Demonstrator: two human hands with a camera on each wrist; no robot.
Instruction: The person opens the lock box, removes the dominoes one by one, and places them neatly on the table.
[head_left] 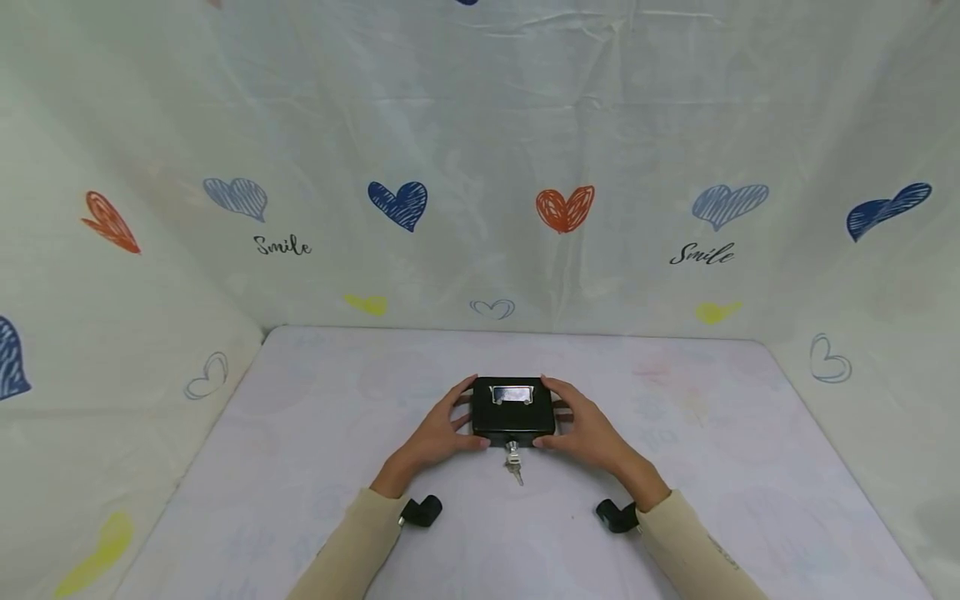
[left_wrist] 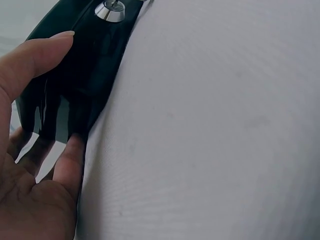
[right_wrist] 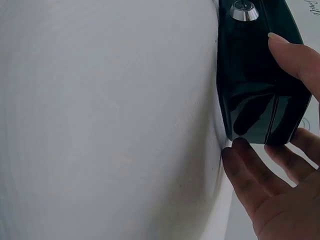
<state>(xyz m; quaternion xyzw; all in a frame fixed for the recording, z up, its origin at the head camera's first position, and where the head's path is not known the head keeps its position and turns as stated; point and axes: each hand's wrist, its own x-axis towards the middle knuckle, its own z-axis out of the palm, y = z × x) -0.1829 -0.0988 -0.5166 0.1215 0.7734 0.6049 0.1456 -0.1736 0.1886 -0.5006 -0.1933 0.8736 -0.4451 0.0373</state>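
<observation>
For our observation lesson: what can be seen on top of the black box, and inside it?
A shiny metal fitting sits on top of the black box. The inside cannot be seen, because the closed lid covers it.

Pale sheeting (head_left: 480,125), coloured hearts (head_left: 401,206); white table (head_left: 345,367)

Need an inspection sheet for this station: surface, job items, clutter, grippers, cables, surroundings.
Surface: white table, faint coloured marks.
Job's things: black box, lid looks shut; silver fitting on top; front lock with a metal key hanging at it.
Clutter: nothing seen.
Grippers: bare hands; left hand and right hand grip opposite ends of the box, thumbs on its front face.
Cables: nothing certain; thin dark lines beside the sleeves may be shadow.
Surroundings: white backdrop with printed hearts and "Smile" lettering; some creases.
</observation>
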